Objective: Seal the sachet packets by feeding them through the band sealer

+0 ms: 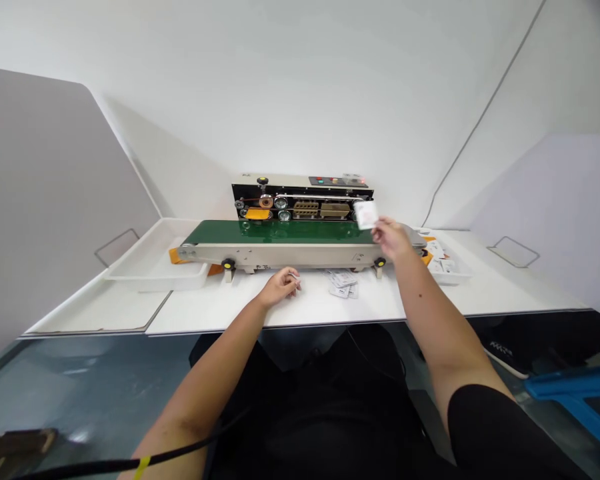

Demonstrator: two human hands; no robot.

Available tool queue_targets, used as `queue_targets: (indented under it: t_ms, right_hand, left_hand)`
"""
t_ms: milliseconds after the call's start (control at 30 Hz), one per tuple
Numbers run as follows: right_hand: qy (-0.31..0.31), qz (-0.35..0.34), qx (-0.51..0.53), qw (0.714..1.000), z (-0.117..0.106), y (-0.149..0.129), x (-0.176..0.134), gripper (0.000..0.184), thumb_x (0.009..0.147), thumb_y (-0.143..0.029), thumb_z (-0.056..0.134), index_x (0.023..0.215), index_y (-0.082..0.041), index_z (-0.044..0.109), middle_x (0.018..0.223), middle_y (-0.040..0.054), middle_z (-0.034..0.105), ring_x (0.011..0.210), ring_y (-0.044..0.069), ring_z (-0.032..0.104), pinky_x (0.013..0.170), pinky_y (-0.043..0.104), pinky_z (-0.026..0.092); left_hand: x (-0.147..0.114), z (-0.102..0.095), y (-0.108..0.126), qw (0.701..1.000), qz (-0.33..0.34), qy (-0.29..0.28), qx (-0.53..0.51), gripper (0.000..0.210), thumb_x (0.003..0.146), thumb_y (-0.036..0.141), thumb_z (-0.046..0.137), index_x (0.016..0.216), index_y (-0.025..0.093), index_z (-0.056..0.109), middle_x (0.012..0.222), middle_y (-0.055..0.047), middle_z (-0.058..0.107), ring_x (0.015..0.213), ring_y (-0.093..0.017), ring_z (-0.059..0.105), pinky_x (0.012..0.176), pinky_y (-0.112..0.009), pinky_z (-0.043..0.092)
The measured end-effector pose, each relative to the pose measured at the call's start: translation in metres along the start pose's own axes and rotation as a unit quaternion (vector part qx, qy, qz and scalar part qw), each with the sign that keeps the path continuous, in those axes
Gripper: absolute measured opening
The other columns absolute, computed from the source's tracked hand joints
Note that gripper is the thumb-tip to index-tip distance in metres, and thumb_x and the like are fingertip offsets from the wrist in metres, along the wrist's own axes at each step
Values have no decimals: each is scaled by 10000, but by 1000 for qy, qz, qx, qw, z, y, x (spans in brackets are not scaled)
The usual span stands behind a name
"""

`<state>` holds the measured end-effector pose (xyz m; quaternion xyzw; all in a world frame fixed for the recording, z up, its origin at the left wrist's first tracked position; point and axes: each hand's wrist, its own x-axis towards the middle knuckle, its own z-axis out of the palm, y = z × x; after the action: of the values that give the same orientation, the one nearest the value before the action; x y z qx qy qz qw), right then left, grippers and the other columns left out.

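My right hand (391, 239) pinches a small white printed packet (365, 215) by its lower right edge. The packet is held up at the right end of the sealing machine (305, 200), above the green conveyor belt (285, 231). My left hand (281, 287) rests on the white table in front of the conveyor, its fingers curled together. Something pale shows at its fingertips, too small to make out. Just right of that hand, a loose pile of similar packets (343, 283) lies on the table, partly under the conveyor.
At the conveyor's left end stands a white plastic tray (155, 270). Another white tray (450, 277) with several packets sits at the right end. Grey side panels with wire handles flank the table (510, 293). A blue stool-like frame (575, 387) is at the lower right.
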<state>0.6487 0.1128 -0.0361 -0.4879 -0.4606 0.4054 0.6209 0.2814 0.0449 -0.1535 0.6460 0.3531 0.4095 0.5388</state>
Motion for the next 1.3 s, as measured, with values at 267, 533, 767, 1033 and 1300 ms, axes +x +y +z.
queue_targets:
  t_ms: [267,533,767,1033,1300]
  right_hand:
    - [237,99,26,966,-6,-3,61,151,787,-39,573,799,-173,504,502,-49,519,397,73,497,367,125,422]
    - [154,158,14,975,55,5,79,153,787,-38,662,863,-125,562,569,-15,577,461,78,569,435,140,506]
    - [143,92,-41,985,65,7,52,198,793,-155,694,973,-151,612,653,-24,581,493,81,537,478,179,503]
    - [129,-267,-302,906,74,45,-85,314,893,-294,509,1156,-200,652,964,64,619,840,182,576,827,304,507]
    - [-114,-259,-516,809,62,121,-161,419,866,-376,607,1233,-182,662,1340,130,592,1247,320,491,1073,461,382]
  left_hand:
    - [-3,1,3,1000,2,-1,12,449,796,510,726,1003,181,502,753,-17,676,555,-102,603,490,-184,417]
    - [-2,-1,0,1000,3,-3,20,443,792,519,722,978,178,510,746,-22,675,555,-106,600,489,-192,421]
    - [-3,-1,1,1000,6,0,27,420,806,508,708,971,176,512,736,-18,675,554,-104,598,497,-190,410]
    - [-3,0,1,999,17,-15,36,394,796,495,720,928,171,537,706,-15,666,551,-105,576,532,-211,434]
    - [-6,1,2,997,13,-17,70,356,814,488,694,873,154,585,697,-24,658,563,-106,556,556,-223,443]
